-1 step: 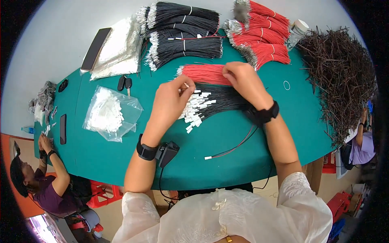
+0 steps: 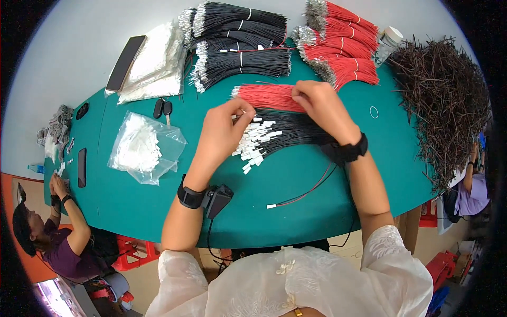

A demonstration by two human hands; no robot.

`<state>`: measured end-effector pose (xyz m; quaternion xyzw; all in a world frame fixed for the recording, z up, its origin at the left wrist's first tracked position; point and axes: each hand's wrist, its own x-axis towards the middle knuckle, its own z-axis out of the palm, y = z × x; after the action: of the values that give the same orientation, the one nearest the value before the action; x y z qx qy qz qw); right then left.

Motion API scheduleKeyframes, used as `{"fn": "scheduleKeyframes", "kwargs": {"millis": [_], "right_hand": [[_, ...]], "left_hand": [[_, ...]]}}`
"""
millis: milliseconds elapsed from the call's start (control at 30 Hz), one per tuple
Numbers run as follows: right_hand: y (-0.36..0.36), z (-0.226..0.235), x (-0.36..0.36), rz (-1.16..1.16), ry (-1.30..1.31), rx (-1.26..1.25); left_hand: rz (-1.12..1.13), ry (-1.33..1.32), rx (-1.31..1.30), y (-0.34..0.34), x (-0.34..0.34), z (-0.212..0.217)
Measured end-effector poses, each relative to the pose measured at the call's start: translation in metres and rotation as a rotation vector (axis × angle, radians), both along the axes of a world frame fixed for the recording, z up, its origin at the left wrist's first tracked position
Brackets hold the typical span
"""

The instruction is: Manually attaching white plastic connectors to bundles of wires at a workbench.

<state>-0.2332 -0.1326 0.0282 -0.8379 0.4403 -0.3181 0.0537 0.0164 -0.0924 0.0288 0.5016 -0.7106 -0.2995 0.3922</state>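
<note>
My left hand (image 2: pixel 224 132) pinches something small, seemingly a white connector, just above the white connector ends (image 2: pixel 253 145) of a black wire bundle (image 2: pixel 296 134). My right hand (image 2: pixel 322 105) rests on a loose bundle of red wires (image 2: pixel 264 96), its fingertips closed on a red wire. Both wrists wear black bands; a black device (image 2: pixel 217 199) with a cable hangs off the left one. A joined red and black wire pair (image 2: pixel 303 194) with a white end lies near the table's front edge.
On the green table (image 2: pixel 132 206) lie a clear bag of white connectors (image 2: pixel 140 148), tied black wire bundles (image 2: pixel 237 47), red bundles (image 2: pixel 343 47), a dark wire heap (image 2: pixel 449 100), a phone (image 2: pixel 125 62) and keys (image 2: pixel 162 108). Another person (image 2: pixel 58 238) works at the left end.
</note>
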Motion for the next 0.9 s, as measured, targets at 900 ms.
{"fn": "scheduleKeyframes", "kwargs": {"millis": [900], "right_hand": [[0.057, 0.061, 0.030, 0.138, -0.513, 0.158]], "left_hand": [[-0.241, 0.965, 0.441, 0.027, -0.020, 0.042]]}}
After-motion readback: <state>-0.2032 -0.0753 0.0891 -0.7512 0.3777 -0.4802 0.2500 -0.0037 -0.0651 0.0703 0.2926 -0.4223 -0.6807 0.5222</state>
